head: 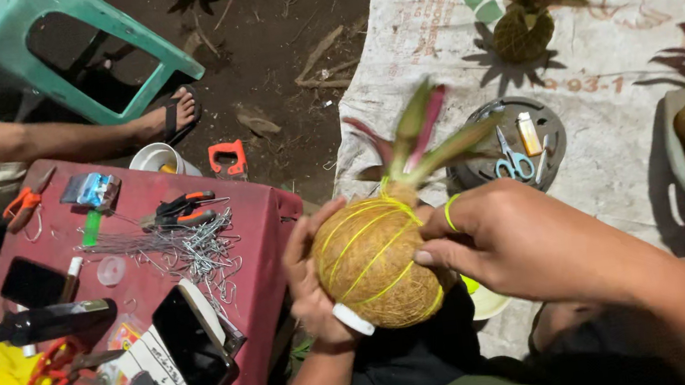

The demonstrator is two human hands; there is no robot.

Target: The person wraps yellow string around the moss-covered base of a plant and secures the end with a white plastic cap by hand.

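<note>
A coir-wrapped plant ball [372, 254] – topped by a bromeliad shoot [422, 135] – is being bound with yellow string [365, 233], just right of the red surface [256, 229]. It is cupped from behind by the left hand [310, 279], while the right hand [496, 239] is pinched on the string, a loop carried round one finger. Another turn, pulled taut, seems called for – the ball's underside and the string's free end are hidden

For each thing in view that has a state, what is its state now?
Fibre ball: wrapped in yellow string, plant on top, held.
Left hand: cupping the ball.
Right hand: on the ball, string around a finger.
Phones: screens dark.
Scissors: lying in the round tray.
</note>
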